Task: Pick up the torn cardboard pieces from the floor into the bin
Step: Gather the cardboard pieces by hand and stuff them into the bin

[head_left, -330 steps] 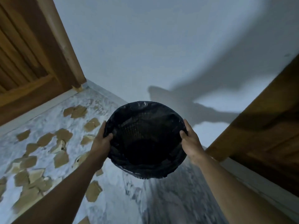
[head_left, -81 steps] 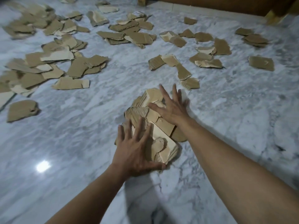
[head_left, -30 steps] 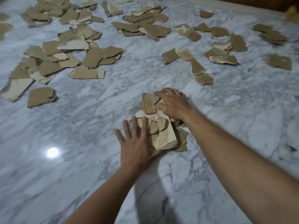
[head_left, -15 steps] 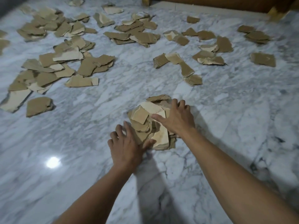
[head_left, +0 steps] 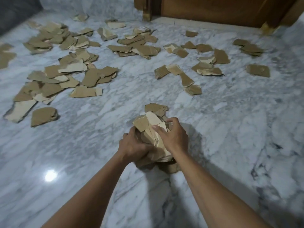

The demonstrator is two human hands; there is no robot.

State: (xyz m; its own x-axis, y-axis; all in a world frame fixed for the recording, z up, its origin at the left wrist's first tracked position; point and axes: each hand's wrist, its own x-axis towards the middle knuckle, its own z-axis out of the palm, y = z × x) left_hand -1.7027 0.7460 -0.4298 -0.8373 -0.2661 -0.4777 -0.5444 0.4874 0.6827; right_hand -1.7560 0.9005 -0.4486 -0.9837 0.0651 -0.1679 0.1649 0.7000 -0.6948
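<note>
Scraps [head_left: 85,92] litter marble floor [head_left: 230,129] beyond left hand [head_left: 133,147] and right hand [head_left: 172,137], grips curled round cardboard bundle [head_left: 151,119].

The floor [head_left: 230,129] is seen as white marble with grey veins, polished smooth and glossy. The torn cardboard pieces [head_left: 92,78] are matt brown with rough edges; paler peeled paper is shown in the gathered bundle [head_left: 148,124]. The door [head_left: 213,10] is made of brown wood.

We see a white-and-grey marble floor [head_left: 230,129]. On it lie torn cardboard pieces [head_left: 92,78], flat and overlapping in dense clusters at the left and far centre, looser at the right. One single piece [head_left: 258,70] lies apart at far right. A light glare [head_left: 51,176] marks the near left.
</note>
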